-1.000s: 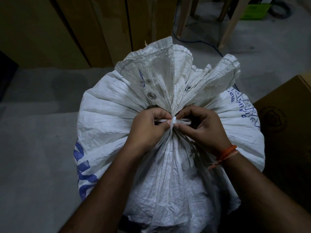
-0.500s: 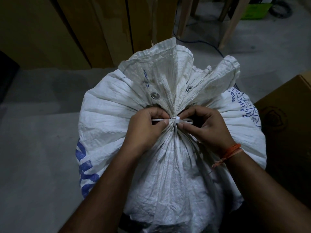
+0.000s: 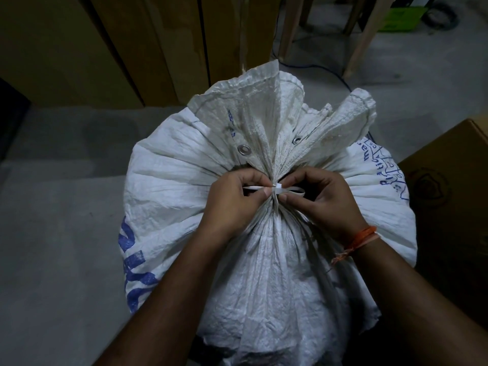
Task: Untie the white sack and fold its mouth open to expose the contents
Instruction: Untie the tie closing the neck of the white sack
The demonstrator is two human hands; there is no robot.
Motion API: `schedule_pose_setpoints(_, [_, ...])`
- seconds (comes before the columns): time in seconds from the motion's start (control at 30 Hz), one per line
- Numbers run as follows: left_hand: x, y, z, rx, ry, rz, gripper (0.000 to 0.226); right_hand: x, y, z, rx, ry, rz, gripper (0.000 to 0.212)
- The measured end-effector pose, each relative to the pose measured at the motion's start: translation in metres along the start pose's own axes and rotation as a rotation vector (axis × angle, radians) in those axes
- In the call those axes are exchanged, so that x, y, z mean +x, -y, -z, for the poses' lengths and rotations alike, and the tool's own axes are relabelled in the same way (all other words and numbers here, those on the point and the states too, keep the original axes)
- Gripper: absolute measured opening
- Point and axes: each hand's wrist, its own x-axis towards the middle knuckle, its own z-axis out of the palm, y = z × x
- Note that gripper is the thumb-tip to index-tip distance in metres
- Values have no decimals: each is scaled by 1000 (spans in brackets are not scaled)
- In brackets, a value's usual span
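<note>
— Anything moved since a second ago?
— Barely: both hands have crept slightly lower in the frame, pinching the same white tie [image 3: 277, 190].
— How far along?
— Just starting. The left hand [image 3: 232, 204] and right hand [image 3: 324, 199] each grip a strip end; the knot holds.
— And the white sack [image 3: 184, 180]?
— Centre frame, on the floor, full, neck bunched, mouth fanned upward, blue print.

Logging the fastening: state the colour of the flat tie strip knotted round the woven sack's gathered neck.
White, a flat plastic tie strip; the head view shows it.
</note>
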Motion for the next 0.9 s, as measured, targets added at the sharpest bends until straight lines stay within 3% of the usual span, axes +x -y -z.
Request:
schedule_pose_setpoints(0.13, [1,6,5,8,-35,19,14,0,0,0,-31,-11,-4,17])
schedule_pose_setpoints(0.23, [1,7,7,-14,-28,19,2,0,0,0,-40,-16,-4,17])
schedule_pose_setpoints(0.33, [1,4,4,-26,-21,12,14,-1,0,-1,-32,-10,-1,17])
schedule_pose_setpoints(0.53, [1,5,-4,-47,-12,30,7,-1,0,-1,-42,0,6,16])
schedule_pose_setpoints(0.9, [0,5,6,-58,-8,34,15,-1,2,-2,-24,7,3,16])
